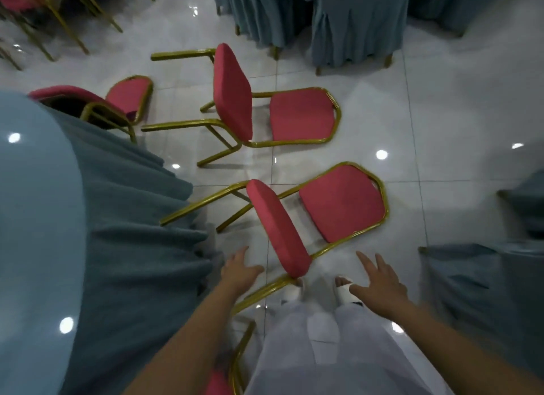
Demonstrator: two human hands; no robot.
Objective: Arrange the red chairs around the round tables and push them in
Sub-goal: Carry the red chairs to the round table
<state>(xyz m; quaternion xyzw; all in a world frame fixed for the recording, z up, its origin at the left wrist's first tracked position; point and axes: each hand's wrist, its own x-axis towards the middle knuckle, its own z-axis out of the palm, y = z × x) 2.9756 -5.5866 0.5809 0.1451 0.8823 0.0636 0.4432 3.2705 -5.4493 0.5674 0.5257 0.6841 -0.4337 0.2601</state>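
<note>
Surface (pixel 35 218), blue cloth, left. Chair 1 (pixel 341 203) on its back on floor, centre; chair 2 (pixel 232 91) same, beyond; chair 3 (pixel 129 96) at surface edge. L grip (pixel 240 272), R grip (pixel 379 285): fingers spread, empty, flanking chair 1

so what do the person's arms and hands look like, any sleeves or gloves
Both arms are bare: no sleeves reach into view. The left hand and right hand wear no gloves, and I see no rings, watch or bracelet. A small dark mark shows on the left forearm, too blurred to identify.
</note>
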